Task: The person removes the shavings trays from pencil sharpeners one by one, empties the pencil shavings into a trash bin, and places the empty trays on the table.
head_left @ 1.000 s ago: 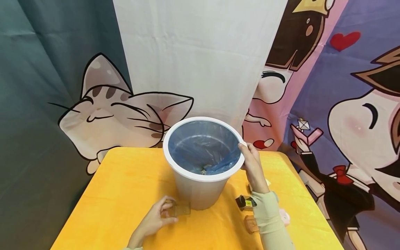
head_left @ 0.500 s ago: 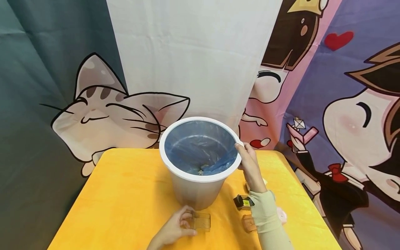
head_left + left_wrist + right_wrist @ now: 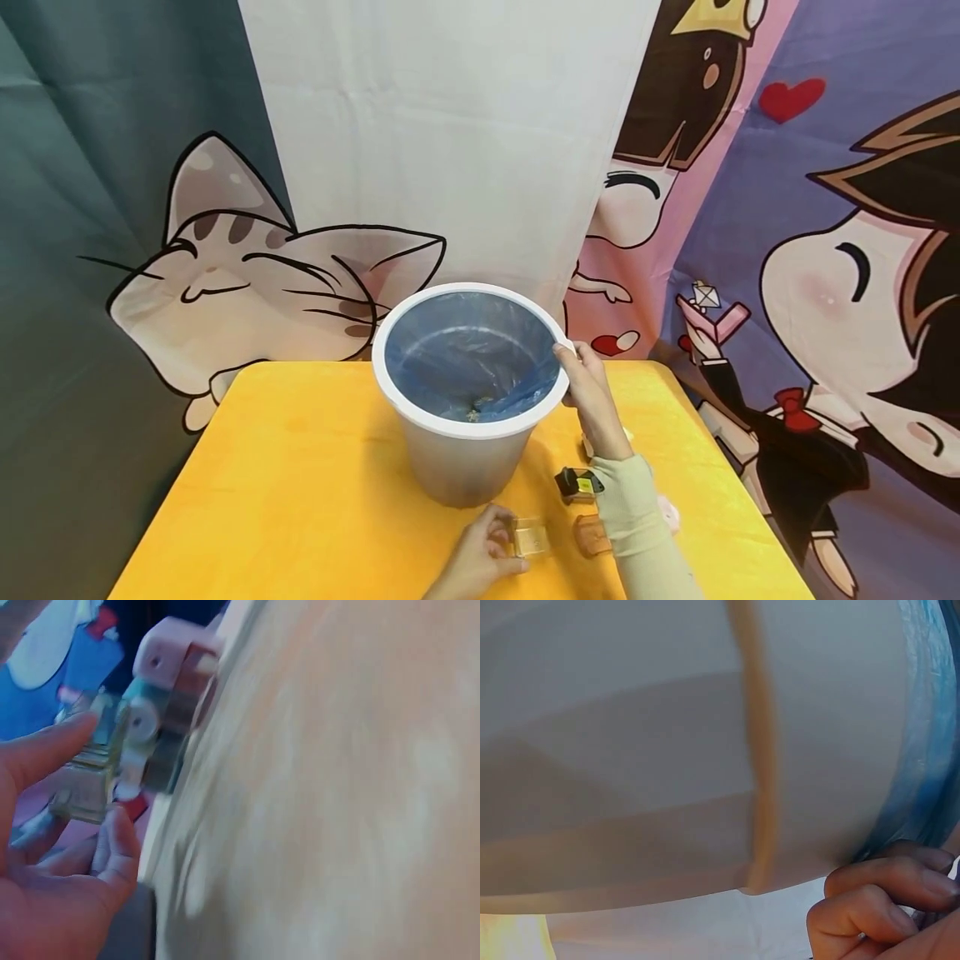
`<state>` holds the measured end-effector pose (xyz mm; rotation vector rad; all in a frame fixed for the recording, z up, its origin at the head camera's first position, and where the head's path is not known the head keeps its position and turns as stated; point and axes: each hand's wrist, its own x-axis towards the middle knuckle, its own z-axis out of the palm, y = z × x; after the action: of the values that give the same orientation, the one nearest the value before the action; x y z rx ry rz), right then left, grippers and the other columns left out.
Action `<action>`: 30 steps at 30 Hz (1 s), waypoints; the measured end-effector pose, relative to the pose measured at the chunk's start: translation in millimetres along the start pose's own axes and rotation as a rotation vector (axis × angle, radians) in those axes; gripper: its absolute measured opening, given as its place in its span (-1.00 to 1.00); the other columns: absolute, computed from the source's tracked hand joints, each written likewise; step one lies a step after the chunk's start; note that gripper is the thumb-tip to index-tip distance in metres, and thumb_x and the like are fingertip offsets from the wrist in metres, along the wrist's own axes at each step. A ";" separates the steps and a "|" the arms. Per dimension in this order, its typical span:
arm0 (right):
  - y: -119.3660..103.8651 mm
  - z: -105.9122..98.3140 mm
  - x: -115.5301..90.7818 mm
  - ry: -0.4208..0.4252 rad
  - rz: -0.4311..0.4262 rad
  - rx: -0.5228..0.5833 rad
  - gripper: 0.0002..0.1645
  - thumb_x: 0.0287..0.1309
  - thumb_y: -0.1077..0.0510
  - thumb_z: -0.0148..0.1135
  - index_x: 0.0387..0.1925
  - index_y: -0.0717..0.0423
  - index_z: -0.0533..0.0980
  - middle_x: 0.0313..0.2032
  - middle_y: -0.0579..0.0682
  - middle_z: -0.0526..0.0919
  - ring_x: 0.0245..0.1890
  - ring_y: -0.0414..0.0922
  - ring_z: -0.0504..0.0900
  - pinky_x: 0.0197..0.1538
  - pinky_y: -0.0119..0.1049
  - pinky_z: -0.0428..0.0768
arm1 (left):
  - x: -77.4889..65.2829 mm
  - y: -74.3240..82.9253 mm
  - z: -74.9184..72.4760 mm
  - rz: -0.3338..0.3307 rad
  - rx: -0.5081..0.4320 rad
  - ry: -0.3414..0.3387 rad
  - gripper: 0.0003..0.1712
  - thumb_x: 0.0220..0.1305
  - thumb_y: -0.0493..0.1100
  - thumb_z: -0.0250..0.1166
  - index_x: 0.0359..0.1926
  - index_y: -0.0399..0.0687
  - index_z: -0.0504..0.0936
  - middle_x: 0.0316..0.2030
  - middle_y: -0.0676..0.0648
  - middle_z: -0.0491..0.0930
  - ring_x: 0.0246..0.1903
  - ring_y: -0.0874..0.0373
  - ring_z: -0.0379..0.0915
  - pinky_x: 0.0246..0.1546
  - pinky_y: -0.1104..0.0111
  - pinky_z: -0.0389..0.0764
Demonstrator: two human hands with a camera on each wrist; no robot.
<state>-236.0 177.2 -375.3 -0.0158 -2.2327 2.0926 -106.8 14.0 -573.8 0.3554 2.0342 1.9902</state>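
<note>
My left hand (image 3: 480, 552) pinches a small see-through amber plastic box (image 3: 531, 538) between thumb and fingers, low over the yellow table, in front of the bin and to its right. In the left wrist view the box (image 3: 88, 784) sits between the thumb and fingertips. A white trash bin (image 3: 465, 467) stands at the middle of the table, lined with a blue plastic bag (image 3: 450, 358). Its rim is gripped on the right side by my right hand (image 3: 588, 392). The right wrist view shows curled fingers (image 3: 862, 915) at the edge of the liner (image 3: 930, 750).
Small items lie right of the bin, partly behind the right forearm: a black one with a yellow label (image 3: 579, 483), an orange-brown piece (image 3: 591, 535) and a pink one (image 3: 667, 513). Some small crumpled bits (image 3: 474, 412) lie inside the bin. A printed cloth (image 3: 465, 150) hangs behind the yellow table (image 3: 300, 483).
Holding the amber box, my left hand has moved right across the bin's front, closer to the small items. The right hand keeps its grip on the rim. The head view has shifted slightly.
</note>
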 end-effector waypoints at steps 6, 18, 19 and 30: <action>-0.3 1.7 1.5 -0.007 -0.004 0.002 -0.55 0.20 -0.13 0.07 -0.09 0.15 0.38 -0.57 0.02 0.51 -0.71 -0.20 0.47 -0.73 -0.47 0.31 | 27.2 8.0 27.8 -0.004 -0.003 0.020 -0.34 -0.17 -0.23 0.48 0.03 -0.07 0.42 -0.23 -0.09 0.49 -0.38 0.16 0.47 -0.41 0.43 0.55; 0.9 0.4 2.4 -0.002 -0.007 -0.012 -0.55 0.20 -0.14 0.08 -0.14 0.16 0.38 -0.58 0.02 0.50 -0.70 -0.20 0.48 -0.73 -0.46 0.33 | 77.8 35.0 63.3 0.229 0.025 0.139 -0.48 -0.04 -0.44 0.34 0.00 -0.24 0.39 -0.12 -0.12 0.42 -0.29 0.30 0.45 -0.31 0.49 0.57; 1.2 0.6 2.4 -0.001 -0.009 -0.009 -0.56 0.20 -0.14 0.08 -0.14 0.16 0.38 -0.59 0.02 0.49 -0.72 -0.20 0.46 -0.74 -0.47 0.30 | 79.9 34.2 64.4 0.265 0.039 0.146 -0.48 -0.03 -0.50 0.29 0.00 -0.29 0.38 -0.11 -0.17 0.40 -0.28 0.27 0.45 -0.32 0.49 0.57; 3.2 -0.9 1.0 -0.011 -0.044 0.016 -0.57 0.18 -0.15 0.11 -0.22 0.15 0.37 -0.67 -0.03 0.41 -0.77 -0.22 0.28 -0.73 -0.47 0.17 | 116.7 21.2 63.5 0.174 0.054 0.316 -0.33 -0.07 -0.68 0.05 0.15 -0.33 0.31 -0.05 -0.23 0.38 -0.19 -0.04 0.48 -0.20 0.36 0.59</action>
<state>-237.1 178.4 -378.4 0.0454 -2.2020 2.0929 -193.0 115.8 -556.4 0.2493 2.3214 2.2176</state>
